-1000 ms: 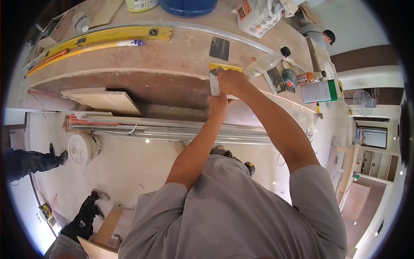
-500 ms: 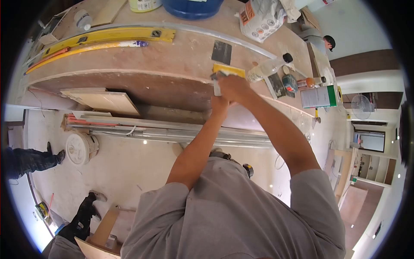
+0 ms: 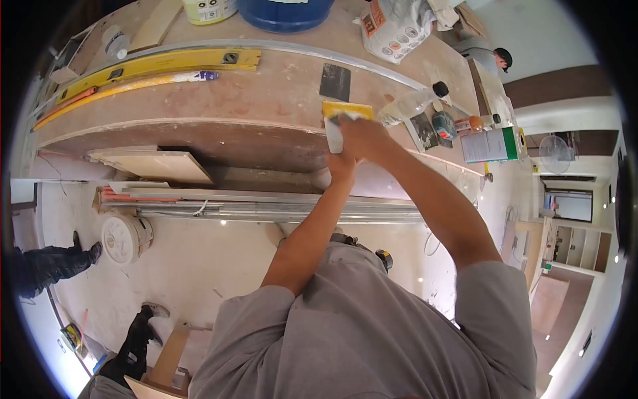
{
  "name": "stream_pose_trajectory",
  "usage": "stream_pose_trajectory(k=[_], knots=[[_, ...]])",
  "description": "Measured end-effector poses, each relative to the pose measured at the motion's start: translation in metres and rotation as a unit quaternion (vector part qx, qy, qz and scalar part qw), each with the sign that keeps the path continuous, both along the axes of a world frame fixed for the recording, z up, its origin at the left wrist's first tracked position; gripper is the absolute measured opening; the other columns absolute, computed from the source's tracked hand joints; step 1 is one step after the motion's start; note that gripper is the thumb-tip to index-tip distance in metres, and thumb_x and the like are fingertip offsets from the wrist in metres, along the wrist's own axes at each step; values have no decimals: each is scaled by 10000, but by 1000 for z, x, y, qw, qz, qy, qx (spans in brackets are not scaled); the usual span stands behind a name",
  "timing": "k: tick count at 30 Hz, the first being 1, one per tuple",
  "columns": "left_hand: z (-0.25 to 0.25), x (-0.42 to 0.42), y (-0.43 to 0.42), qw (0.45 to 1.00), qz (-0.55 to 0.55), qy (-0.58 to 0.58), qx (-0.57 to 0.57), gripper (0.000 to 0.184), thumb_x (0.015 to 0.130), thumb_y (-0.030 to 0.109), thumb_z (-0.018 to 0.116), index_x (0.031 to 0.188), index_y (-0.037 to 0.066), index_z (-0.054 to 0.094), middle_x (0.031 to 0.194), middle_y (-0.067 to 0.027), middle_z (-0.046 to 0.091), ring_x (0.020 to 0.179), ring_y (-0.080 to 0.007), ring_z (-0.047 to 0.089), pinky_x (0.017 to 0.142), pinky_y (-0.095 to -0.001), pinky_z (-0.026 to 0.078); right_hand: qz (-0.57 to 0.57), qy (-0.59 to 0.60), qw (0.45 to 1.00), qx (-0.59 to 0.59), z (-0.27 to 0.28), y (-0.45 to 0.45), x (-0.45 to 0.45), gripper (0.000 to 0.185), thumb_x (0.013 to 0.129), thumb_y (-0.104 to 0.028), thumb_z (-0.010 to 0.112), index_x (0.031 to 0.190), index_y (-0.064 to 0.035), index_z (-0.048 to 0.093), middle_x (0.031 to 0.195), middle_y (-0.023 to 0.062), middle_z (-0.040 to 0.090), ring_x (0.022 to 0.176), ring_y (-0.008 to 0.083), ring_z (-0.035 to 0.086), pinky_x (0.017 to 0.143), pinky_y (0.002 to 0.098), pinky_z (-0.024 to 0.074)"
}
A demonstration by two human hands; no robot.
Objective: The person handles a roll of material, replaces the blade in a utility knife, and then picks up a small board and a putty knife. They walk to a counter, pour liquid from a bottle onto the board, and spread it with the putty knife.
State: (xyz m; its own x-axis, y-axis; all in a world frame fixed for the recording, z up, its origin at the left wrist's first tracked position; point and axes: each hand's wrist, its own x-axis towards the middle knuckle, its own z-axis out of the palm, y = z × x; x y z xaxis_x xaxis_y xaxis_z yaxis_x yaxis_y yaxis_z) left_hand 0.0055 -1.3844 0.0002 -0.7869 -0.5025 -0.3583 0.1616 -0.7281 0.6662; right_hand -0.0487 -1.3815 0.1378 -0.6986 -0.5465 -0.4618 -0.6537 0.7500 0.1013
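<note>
At the near edge of the dusty workbench, my two hands are close together. My right hand is closed over a tool with a yellow edge; its fingers are partly hidden. Just below, my left hand is closed at the lower end of a pale flat blade, and what it grips is too small to make out. A dark square plate lies on the bench beyond the tool. To the right of my hands, a clear bottle with a black cap lies tilted.
A yellow level, blue bucket, white bag and green-edged tin rest on the bench. Metal profiles run below its edge. A white bucket stands on the floor. Other people are at left and upper right.
The view has shifted slightly. My right hand has turned a little on the tool, and more of the pale blade shows between my hands. Both hands stay together at the bench edge.
</note>
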Motion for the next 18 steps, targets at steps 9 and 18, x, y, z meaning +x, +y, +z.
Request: stream_pose_trajectory(k=[9,18], knots=[[22,4,-6,990,-59,-77,99,414,880,123,632,1226,-37,471,1136,-141,564,951,-276,631,743,-387,612,-11,-22,999,29,1,-5,-21,365,897,-218,492,1212,-35,512,979,195,661,939,324,652,781,449,521],[32,6,-13,986,-90,-85,108,519,878,226,647,1281,-13,426,1210,-165,522,990,-301,626,720,-369,605,-25,-30,999,23,-2,-11,-22,452,937,-260,438,1339,-54,429,1030,212,644,1001,334,625,827,450,500]])
